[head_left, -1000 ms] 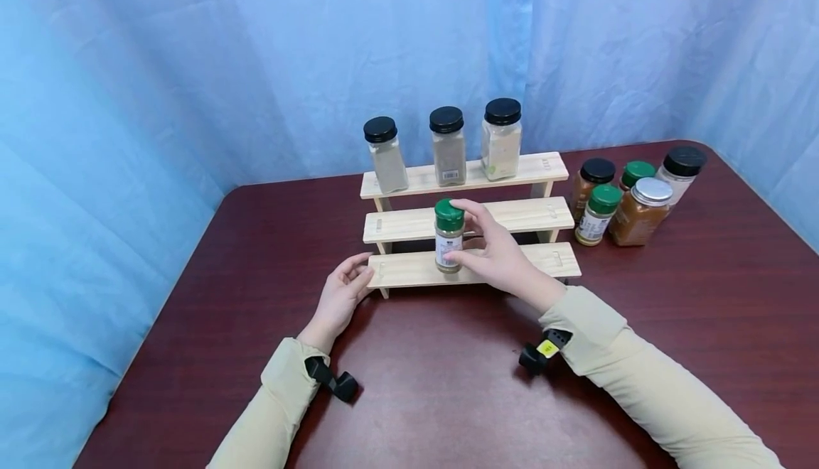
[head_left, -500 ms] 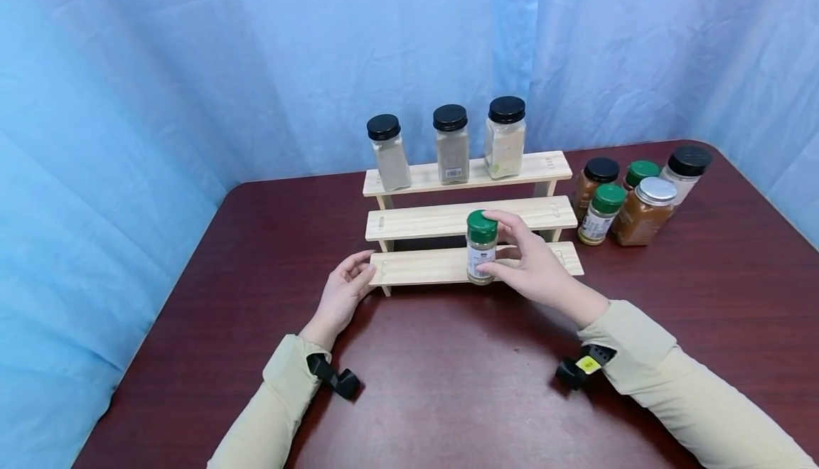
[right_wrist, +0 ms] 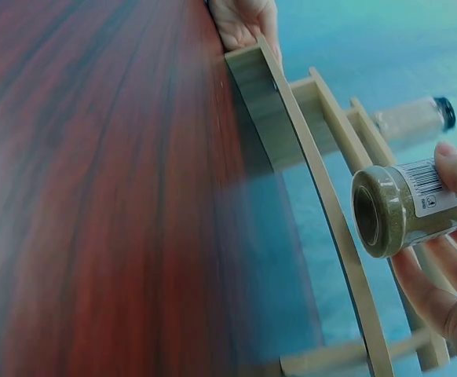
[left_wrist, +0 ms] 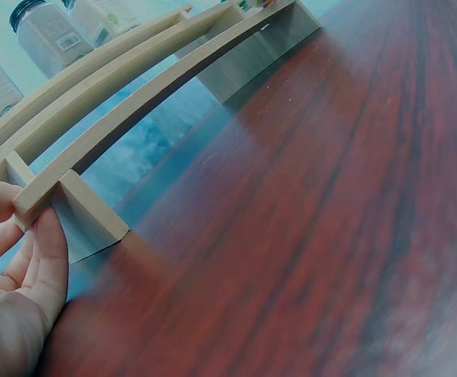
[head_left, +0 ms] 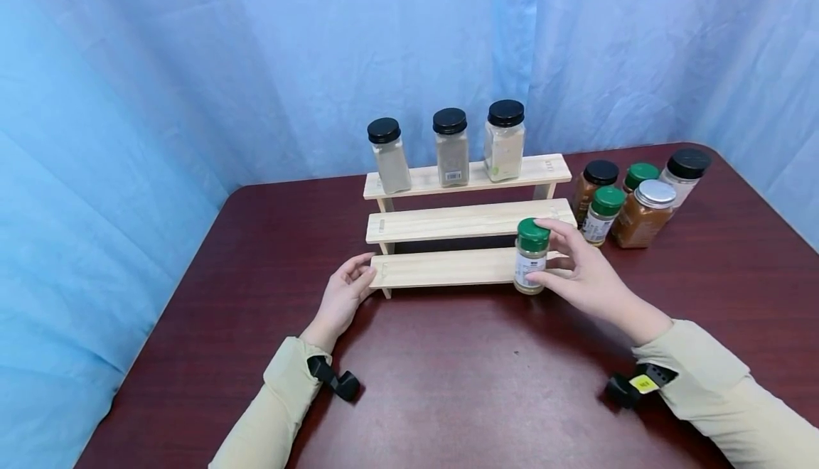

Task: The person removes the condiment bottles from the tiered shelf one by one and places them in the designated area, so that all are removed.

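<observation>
A three-tier wooden spice rack [head_left: 448, 268] stands in the middle of the table. My left hand [head_left: 342, 298] pinches the left end of its lowest shelf; in the left wrist view, thumb and fingers [left_wrist: 49, 259] grip the board's corner. My right hand [head_left: 589, 273] holds a small spice jar [head_left: 530, 263] with a green lid and white label, upright at the right part of the lowest shelf. From the right wrist view, the jar's base [right_wrist: 367, 212] is lifted off the board and a greenish-brown powder fills it. Three black-lidded jars [head_left: 451, 153] line the top shelf.
Right of the rack several jars cluster on the table [head_left: 409, 384]: a green-lidded jar [head_left: 598, 226], a silver-lidded jar [head_left: 642, 220] of brown powder, a black-lidded brown jar [head_left: 585, 195] and a white one [head_left: 681, 185]. A blue curtain [head_left: 320, 64] hangs behind.
My right hand has carried the green-lidded jar rightward along the lowest shelf, from near its middle to its right part. The left hand keeps its grip on the rack's left end.
</observation>
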The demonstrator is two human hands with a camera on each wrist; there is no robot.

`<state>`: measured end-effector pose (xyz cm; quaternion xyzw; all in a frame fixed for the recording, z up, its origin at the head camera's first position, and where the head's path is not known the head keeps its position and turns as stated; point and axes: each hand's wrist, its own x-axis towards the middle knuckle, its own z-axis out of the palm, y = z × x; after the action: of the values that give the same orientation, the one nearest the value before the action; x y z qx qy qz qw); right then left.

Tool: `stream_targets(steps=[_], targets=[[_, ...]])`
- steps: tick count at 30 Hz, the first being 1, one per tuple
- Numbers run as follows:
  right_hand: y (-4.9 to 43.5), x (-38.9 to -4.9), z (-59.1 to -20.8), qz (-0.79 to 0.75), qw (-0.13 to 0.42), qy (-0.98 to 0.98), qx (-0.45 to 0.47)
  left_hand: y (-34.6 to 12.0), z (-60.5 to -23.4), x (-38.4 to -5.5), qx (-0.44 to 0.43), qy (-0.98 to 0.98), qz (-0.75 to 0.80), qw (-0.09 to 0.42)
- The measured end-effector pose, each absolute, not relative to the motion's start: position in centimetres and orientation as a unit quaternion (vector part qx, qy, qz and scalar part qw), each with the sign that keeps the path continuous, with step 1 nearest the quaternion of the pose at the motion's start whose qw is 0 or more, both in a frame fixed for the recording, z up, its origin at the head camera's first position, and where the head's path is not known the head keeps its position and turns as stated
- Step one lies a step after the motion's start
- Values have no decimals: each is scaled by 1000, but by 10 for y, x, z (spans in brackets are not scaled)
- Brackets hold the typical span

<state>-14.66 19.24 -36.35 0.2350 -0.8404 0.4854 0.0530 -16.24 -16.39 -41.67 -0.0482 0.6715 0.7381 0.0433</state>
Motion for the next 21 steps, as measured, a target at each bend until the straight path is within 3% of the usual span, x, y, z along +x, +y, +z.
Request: stream_targets(steps=[21], targets=[[275, -130, -369, 430, 117, -876, 183, -164, -416, -162, -54, 677, 733, 40]])
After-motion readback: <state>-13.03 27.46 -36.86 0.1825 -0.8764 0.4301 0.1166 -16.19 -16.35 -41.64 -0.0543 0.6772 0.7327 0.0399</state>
